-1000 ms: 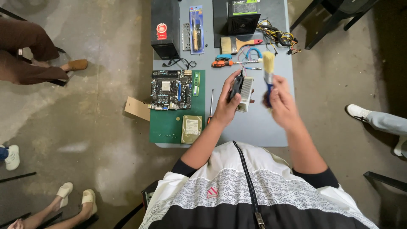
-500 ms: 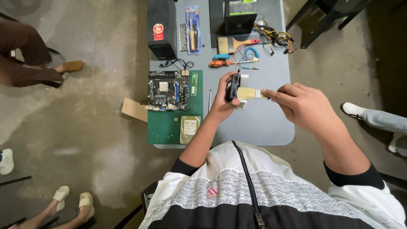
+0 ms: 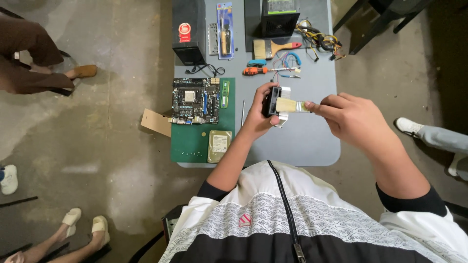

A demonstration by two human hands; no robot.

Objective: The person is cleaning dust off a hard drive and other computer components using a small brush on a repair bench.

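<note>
Fingers of my left hand (image 3: 256, 119) grip the small black fan (image 3: 271, 101); my right hand (image 3: 351, 119) has swung the brush (image 3: 288, 105) flat, bristles now on it, right of the motherboard (image 3: 195, 100).

Grey table (image 3: 312, 141) on stained concrete floor (image 3: 112, 160) — dim corners.

I see a matt black plastic fan (image 3: 271, 101), a pale-bristled brush (image 3: 288, 105), a smooth matt grey tabletop (image 3: 312, 141) and rough concrete floor (image 3: 117, 68).

Left hand (image 3: 257, 117) curled in a grip, right hand (image 3: 352, 119) pinching, both forearms raised together
</note>
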